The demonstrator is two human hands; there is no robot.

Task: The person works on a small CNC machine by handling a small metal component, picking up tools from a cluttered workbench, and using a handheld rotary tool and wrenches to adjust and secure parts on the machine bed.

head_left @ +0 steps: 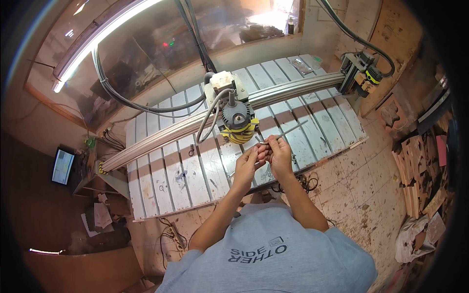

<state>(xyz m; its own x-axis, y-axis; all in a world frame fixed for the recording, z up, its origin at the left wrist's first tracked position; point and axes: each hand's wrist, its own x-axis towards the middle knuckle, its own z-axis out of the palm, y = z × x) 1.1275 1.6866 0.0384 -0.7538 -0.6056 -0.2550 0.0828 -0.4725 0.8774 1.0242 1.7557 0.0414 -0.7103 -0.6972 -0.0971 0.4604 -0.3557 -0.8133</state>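
Close together over the front of a slotted metal machine bed (198, 178), my two hands meet at the fingertips. My left hand (247, 165) is closed in a pinch against a small shiny metal piece (264, 142), its kind too small to make out. Closed on the same piece is my right hand (280, 155), thumb and fingers pressed together. A thin dark rod (294, 128) runs up and right from beside my right fingers; whether it is held or lies on the bed I cannot tell. Just behind my hands hangs the router spindle (238, 122), grey with a yellow-and-black striped lower part.
The gantry beam (298, 89) crosses the bed behind my hands, ending in a motor unit (369, 78) at the right. Thick cables (146, 108) loop overhead. A lit screen (63, 166) stands left; stacked wood offcuts (413, 176) lie right. Loose cables (307, 183) hang at the bed's front.
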